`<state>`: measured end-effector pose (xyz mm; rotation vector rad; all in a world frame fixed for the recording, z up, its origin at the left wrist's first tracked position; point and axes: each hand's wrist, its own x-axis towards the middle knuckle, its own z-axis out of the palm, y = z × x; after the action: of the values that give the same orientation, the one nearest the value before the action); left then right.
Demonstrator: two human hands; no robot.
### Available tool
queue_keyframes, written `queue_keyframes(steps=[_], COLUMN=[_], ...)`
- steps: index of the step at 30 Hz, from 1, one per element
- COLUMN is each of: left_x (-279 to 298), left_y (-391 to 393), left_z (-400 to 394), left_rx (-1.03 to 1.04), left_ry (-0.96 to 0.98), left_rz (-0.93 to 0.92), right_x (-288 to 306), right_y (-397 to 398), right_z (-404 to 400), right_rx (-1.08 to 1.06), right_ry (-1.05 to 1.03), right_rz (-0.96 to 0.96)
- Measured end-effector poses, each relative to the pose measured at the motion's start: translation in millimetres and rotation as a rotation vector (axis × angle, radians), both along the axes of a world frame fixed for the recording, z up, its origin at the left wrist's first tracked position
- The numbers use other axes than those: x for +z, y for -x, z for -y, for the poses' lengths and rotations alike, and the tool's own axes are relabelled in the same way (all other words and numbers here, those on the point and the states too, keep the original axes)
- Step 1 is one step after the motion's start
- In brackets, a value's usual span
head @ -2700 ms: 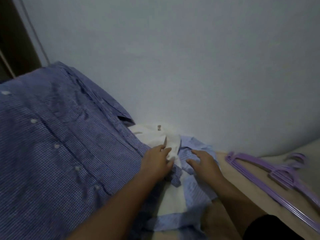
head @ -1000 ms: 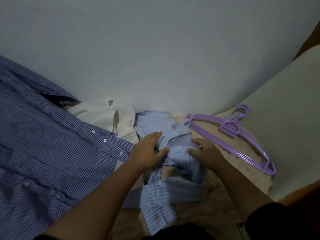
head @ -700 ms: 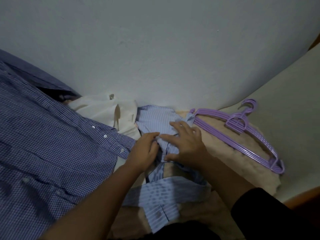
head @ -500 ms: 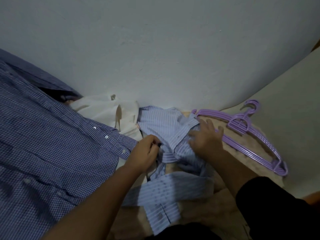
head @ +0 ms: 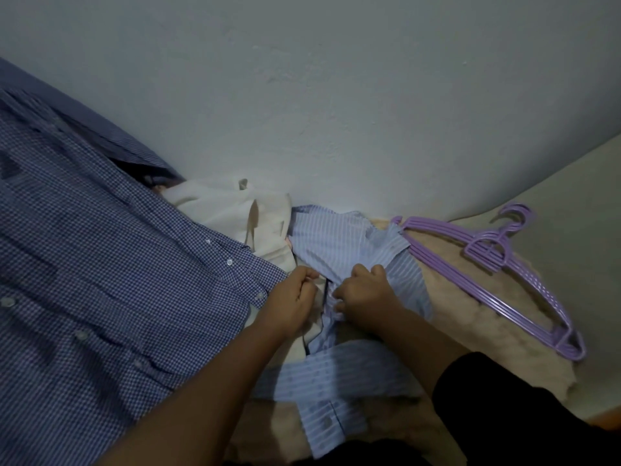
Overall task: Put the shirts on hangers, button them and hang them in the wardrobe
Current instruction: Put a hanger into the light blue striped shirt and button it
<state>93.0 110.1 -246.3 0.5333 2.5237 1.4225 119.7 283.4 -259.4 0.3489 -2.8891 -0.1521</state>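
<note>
Gripping the light striped shirt (head: 339,243) with our left hand (head: 294,302) and right hand (head: 364,297), fingers curled | checked shirt (head: 100,280) left | purple hangers (head: 487,274) right

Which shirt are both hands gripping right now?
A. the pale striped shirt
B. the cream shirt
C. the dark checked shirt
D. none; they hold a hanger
A: the left hand and right hand both have fingers curled into the pale striped shirt, while the hangers lie untouched to the right.

Crumpled striped shirt (head: 339,240), purple hangers (head: 487,280) beside
</note>
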Motion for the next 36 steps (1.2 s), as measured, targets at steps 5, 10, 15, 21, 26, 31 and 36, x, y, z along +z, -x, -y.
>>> queue_keyframes(steps=[5, 10, 15, 21, 26, 31, 36], left_x=[15.8, 60.2, 100.2, 145.2, 214.8, 289.8, 337.6], left_y=[-2.9, -14.4, -20.8, -27.8, -42.2, -59.7, -72.3], left_z=[2.8, -11.5, -13.6, 14.6, 46.9, 80.9, 114.4], left_rx=[0.025, 0.053, 0.104, 0.137, 0.079, -0.174, -0.361], left_ry=[-0.066, -0.29, -0.593, -0.449, -0.479, -0.569, -0.581], left_rz=[0.182, 0.618, 0.476, 0.138, 0.186, 0.366, 0.387], right_x=[40.1, 84.5, 120.1, 176.0, 242.8, 292.7, 317.1], right_y=[8.7, -8.1, -25.3, -46.4, -51.6, -49.0, -54.1], right_z=[2.7, -8.0, 7.4, 26.1, 38.7, 60.4, 76.5], right_rx=[-0.338, -0.338, -0.326, -0.196, -0.054, 0.176, 0.271], right_ry=[0.304, 1.336, 1.473, 1.577, 1.513, 1.794, 1.984], right_rz=[0.374, 0.329, 0.342, 0.426, 0.195, 0.351, 0.494])
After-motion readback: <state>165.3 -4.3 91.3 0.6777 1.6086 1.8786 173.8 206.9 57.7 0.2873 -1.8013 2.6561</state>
